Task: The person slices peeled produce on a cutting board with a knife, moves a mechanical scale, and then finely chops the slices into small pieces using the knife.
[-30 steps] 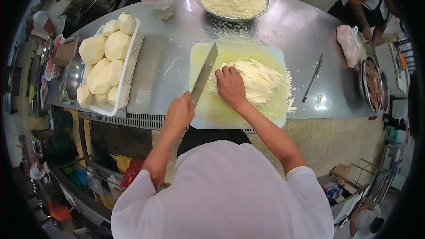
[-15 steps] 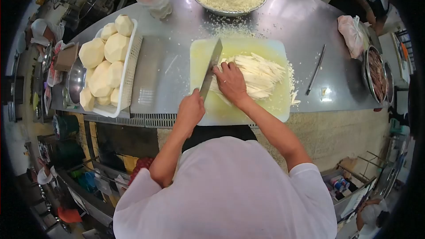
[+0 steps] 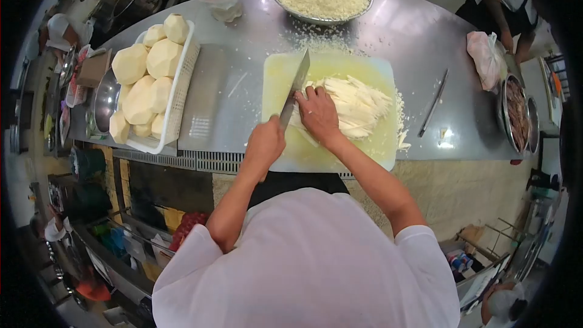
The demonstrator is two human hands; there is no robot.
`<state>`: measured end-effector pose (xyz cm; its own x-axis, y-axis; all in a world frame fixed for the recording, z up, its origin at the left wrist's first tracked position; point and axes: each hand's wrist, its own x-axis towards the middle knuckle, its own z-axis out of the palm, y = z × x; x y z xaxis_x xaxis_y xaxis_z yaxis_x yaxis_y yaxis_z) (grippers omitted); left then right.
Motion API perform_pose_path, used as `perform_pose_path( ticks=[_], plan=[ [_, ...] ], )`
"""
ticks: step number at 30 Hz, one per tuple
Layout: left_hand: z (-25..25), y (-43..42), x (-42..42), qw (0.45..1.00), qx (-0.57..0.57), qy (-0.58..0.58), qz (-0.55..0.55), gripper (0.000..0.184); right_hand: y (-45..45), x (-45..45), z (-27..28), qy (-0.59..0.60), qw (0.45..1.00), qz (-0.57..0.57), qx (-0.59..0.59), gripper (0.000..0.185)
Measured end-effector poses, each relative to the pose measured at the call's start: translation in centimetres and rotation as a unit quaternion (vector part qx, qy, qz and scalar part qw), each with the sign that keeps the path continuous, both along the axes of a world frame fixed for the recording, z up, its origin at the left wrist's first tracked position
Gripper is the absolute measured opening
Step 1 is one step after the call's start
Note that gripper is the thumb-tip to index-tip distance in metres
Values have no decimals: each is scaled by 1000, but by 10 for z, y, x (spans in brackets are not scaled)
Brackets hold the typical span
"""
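My left hand (image 3: 265, 144) is wrapped round the handle of a kitchen knife (image 3: 297, 87). Its broad blade points away from me, along the left side of a pile of pale vegetable strips (image 3: 357, 107). On the left end of that pile, my right hand (image 3: 318, 113) presses down with curled fingertips close to the blade. Under everything lies a yellowish-white cutting board (image 3: 331, 158). The strips look like cut jicama, though the kind is not certain. Fine bits are scattered along the board's far and right edges.
A white basket (image 3: 182, 79) holds several peeled pale roots (image 3: 138, 100) at left. A metal bowl (image 3: 365, 7) heaped with finely chopped pale pieces stands behind the board. A steel rod-like tool (image 3: 434, 102) and a bowl of meat (image 3: 516, 112) lie rightward. Other people work around.
The knife and my left hand have shifted slightly up and to the right. My right hand stays on the strips. The whole view has turned a little.
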<state>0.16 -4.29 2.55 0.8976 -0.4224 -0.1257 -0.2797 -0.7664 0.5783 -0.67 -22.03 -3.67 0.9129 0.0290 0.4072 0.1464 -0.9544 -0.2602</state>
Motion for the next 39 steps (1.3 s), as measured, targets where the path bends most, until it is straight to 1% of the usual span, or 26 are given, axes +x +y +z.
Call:
perform_pose_path(
  ticks=[2,3,4,5,6,7,10,12,13,14,15,16,17,20,22,23,24,25,26,28,30,32,33,35,37,39],
  plan=[
    [33,19,-19,998,27,51,-3,18,1,3,1,8,1000,-8,-4,21],
    [29,21,-26,998,1,57,13,19,3,2,1,10,1000,-12,2,21],
    [13,16,-26,998,5,61,12,19,2,1,0,13,1000,-11,7,21],
    [-9,6,-23,999,-4,33,17,17,1,1,1,15,1000,-8,9,20],
    [-17,-2,-19,1000,-14,5,25,16,0,0,-1,18,1000,-5,8,20],
    [-22,-4,-13,999,-16,5,29,16,0,1,-1,23,1000,-3,2,20],
    [-4,-7,-7,1000,-17,-14,7,14,-1,-2,-1,18,1000,-2,-6,20],
    [27,13,-25,998,0,61,16,18,0,6,1,4,1000,-6,2,20],
    [24,14,-32,998,-1,62,31,18,0,4,0,12,1000,-6,-1,22],
    [7,8,-31,997,1,65,32,18,0,1,-2,22,1000,-4,-5,23],
    [-20,-1,-27,999,-10,42,33,17,-1,0,-3,26,1000,-1,-5,23],
    [-35,-6,-23,999,-22,18,36,16,-1,0,-3,24,1000,0,-12,24],
    [-32,-8,-17,999,-23,19,39,16,-1,1,-2,19,1000,1,-19,25],
    [1,-11,-12,999,-23,7,29,16,-1,1,0,12,1000,0,-7,26],
    [25,6,-33,998,-5,58,39,18,-1,5,-1,9,1000,-4,-8,26],
    [26,7,-39,996,1,72,45,19,0,1,-4,16,1000,-8,-11,26],
    [11,1,-38,996,4,76,44,19,1,0,-2,21,1000,-9,-8,26],
    [-15,-8,-33,997,-6,56,46,18,-1,0,0,23,1000,-10,-12,26],
    [-19,-16,-27,998,-18,33,51,17,-1,0,1,23,1000,-9,-17,26],
    [-18,-14,-16,998,-25,29,41,17,0,1,-1,20,1000,-3,-13,26],
    [5,-11,-18,999,-31,22,28,18,-2,2,-2,15,1000,1,-7,26],
    [25,3,-41,997,1,63,37,18,0,3,0,20,1000,-6,-1,26],
    [14,4,-46,997,-26,63,48,18,0,2,1,23,1000,-8,2,26],
    [-23,-10,-37,997,-32,52,47,18,-1,-1,2,12,1000,-7,-13,25],
    [-29,-18,-16,997,-47,31,48,18,1,-1,0,18,1000,-2,-8,24],
    [-11,-15,0,998,-62,-10,12,17,-3,-2,-1,21,1000,-2,-7,24]
  ],
)
